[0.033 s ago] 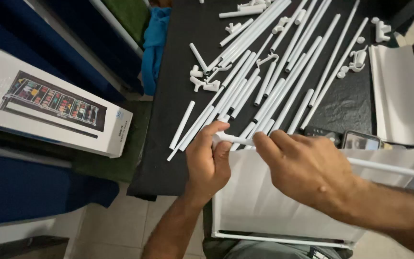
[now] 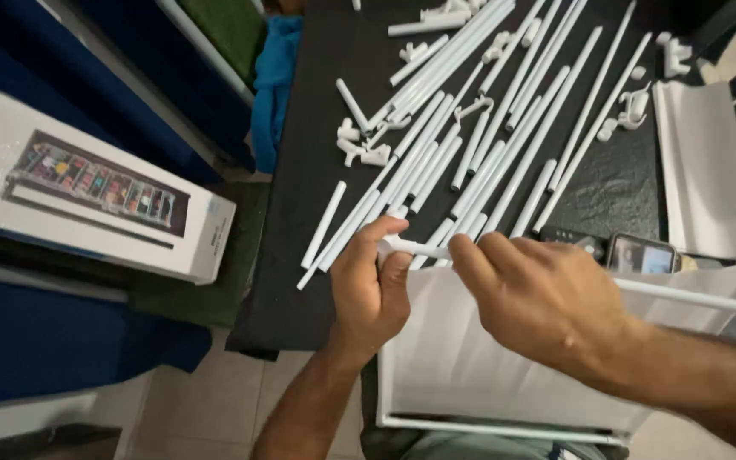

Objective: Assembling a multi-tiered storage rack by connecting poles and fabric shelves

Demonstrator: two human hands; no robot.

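A thin white tube (image 2: pixel 419 249) is being gripped at its near end between the two hands above the near edge of a black tabletop (image 2: pixel 317 170). The left hand (image 2: pixel 368 290) is being closed around the tube's tip, thumb and forefinger pinched on it, while the right hand (image 2: pixel 538 298) is being curled over the tube just beside it, fingers narrow around the shaft. From under the right hand the tube is running on to the right, across a white fabric panel (image 2: pixel 462 358) that is being stretched in a thin white frame below the hands. Many loose white tubes (image 2: pixel 470 128) are lying in a slanted heap on the tabletop beyond the hands, with small white plastic connectors (image 2: pixel 359 149) scattered among them. A phone (image 2: pixel 641 254) is lying just beside the right hand, to its right. A folded white panel (image 2: pixel 700 162) is resting at the tabletop's right side. A long white cardboard box (image 2: pixel 87 187) with a colour picture is lying well apart to the left, over blue fabric (image 2: pixel 44 341), and a turquoise cloth (image 2: pixel 276 77) is hanging beside the tabletop's left edge.
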